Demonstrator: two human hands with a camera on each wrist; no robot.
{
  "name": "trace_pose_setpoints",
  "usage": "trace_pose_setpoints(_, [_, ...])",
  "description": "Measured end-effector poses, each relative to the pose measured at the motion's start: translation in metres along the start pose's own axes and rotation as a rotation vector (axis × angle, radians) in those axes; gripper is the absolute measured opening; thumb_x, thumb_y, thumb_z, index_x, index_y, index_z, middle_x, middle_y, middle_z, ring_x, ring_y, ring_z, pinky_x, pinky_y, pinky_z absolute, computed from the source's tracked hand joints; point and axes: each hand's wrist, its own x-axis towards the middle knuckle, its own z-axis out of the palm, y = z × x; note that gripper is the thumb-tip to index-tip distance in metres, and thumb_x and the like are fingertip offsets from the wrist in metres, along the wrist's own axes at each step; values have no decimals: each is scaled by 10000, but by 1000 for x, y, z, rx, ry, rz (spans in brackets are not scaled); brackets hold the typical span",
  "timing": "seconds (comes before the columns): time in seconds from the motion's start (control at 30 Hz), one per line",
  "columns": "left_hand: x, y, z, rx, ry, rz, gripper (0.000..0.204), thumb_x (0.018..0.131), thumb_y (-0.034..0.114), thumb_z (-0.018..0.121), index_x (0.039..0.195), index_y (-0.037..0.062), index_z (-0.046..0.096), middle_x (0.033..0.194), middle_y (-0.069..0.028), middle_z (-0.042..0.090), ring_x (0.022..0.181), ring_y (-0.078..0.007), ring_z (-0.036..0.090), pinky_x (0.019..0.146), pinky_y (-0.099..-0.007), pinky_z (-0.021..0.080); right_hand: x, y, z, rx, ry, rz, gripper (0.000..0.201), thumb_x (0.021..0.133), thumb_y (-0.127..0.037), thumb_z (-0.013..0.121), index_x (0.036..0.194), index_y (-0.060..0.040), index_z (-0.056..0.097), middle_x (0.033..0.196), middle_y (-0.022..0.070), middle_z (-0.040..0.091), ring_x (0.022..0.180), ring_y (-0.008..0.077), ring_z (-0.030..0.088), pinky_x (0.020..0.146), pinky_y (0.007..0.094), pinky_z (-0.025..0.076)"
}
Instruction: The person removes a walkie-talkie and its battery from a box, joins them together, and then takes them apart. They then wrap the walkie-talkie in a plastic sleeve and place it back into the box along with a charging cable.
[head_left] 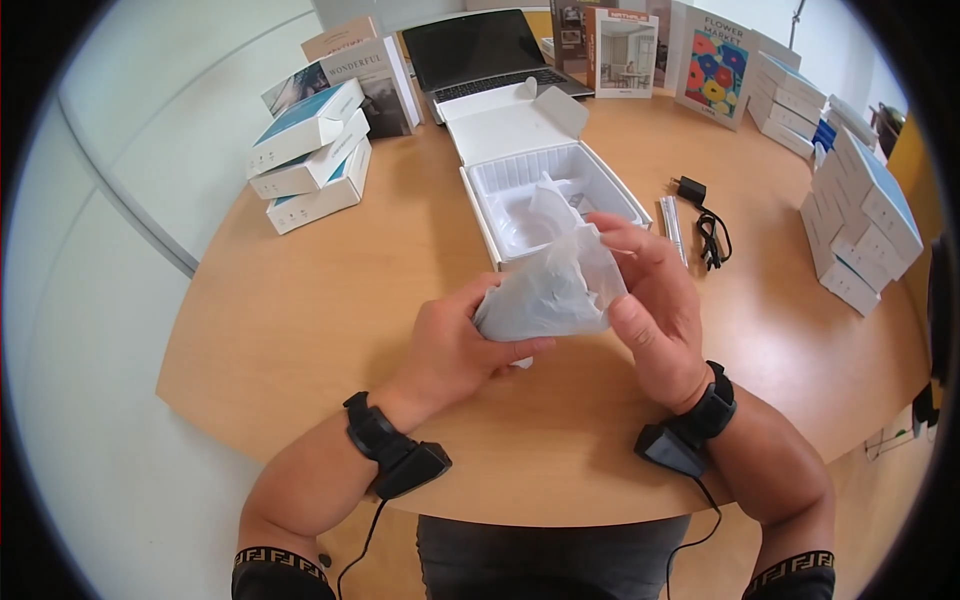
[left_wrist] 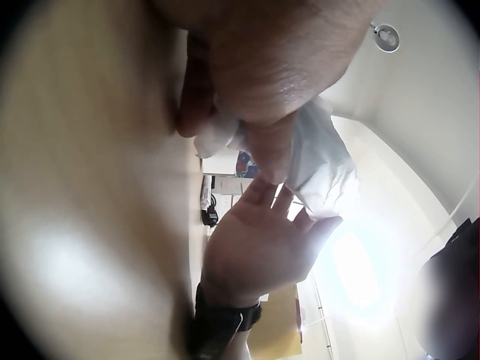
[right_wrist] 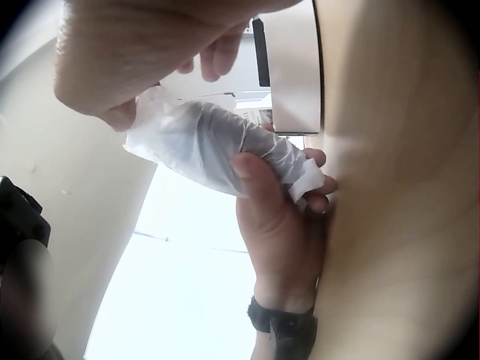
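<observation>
A thing wrapped in translucent white sheeting is held up above the table, in front of an open white box. My left hand grips its narrower end, the thumb lying along the near side. In the right wrist view the left hand curls round the crumpled end of the wrap. My right hand is at the wider, loose end, its fingers and thumb spread about the wrap's edge. The left wrist view shows the right thumb right at that edge. What lies inside the wrap is hidden.
The open white box holds a clear plastic tray. Right of it lie a black charger with cable and a slim wrapped strip. Stacked boxes stand left, more boxes right; a laptop and books stand behind.
</observation>
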Motion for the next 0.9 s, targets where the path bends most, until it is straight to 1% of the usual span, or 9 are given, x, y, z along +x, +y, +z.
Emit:
trace_pose_setpoints(0.03, [-1,0,0,0,-1,0,500,786,196,874,1184,10,635,791,-49,706,626,-90,655,540,-248,515,-2,0,2,0,1,0,443,919,-174,710,1303,-31,541,1412,166,475,1237,255,532,1063,403,411])
trace_pose_setpoints(0.1, [-2,2,1,11,-37,-4,482,785,213,874,1154,12,637,748,-45,698,595,-90,646,528,-248,509,-4,-1,6,-1,-97,90,671,933,-209,716,1470,-31,354,1416,153,484,1257,235,525,1079,387,407])
trace_pose_setpoints(0.23, [-1,2,-1,8,-64,-105,452,788,227,871,1120,15,648,757,-52,702,598,-94,648,532,-251,511,-6,-2,11,-82,-122,182,780,922,-228,742,1520,-38,278,1361,143,536,1246,212,536,1047,349,447])
trace_pose_setpoints(0.43, [0,-1,-1,65,-107,-15,367,804,216,857,1060,18,684,778,-39,704,646,-76,646,576,-247,525,-4,0,14,-3,-12,244,826,893,-106,761,1532,-56,240,1315,136,569,1199,214,572,1028,353,471])
trace_pose_setpoints(0.5, [0,-2,-2,-55,-105,-51,320,835,196,830,1066,18,699,802,-36,710,689,-67,651,597,-244,529,-3,2,14,-13,14,237,837,888,-101,766,1535,-61,236,1298,131,576,1183,212,581,1025,352,472])
trace_pose_setpoints(0.63, [-1,1,-3,-7,-136,-25,262,855,180,810,1042,19,722,803,-35,714,715,-70,661,611,-246,536,-2,2,15,2,94,260,858,877,-101,778,1539,-71,233,1250,121,589,1160,205,590,1011,348,483])
trace_pose_setpoints(0.73, [-3,1,-4,33,-183,-19,230,867,197,802,996,15,743,781,-36,713,708,-76,657,619,-254,531,-2,4,13,-61,74,216,877,865,-103,792,1539,-70,233,1249,118,576,1154,198,587,998,342,492])
trace_pose_setpoints(0.8, [-6,11,-4,25,-207,-174,240,882,238,790,947,10,753,773,-46,721,686,-87,646,625,-263,520,-3,7,12,-87,64,230,895,854,-106,805,1540,-68,232,1263,118,564,1157,194,581,997,339,493])
trace_pose_setpoints(0.9, [-5,5,-6,122,-253,-100,211,887,199,786,955,4,744,849,-31,736,744,-88,665,638,-252,523,-2,6,14,-62,63,283,925,833,-112,826,1537,-58,230,1283,110,542,1169,184,566,1004,337,488])
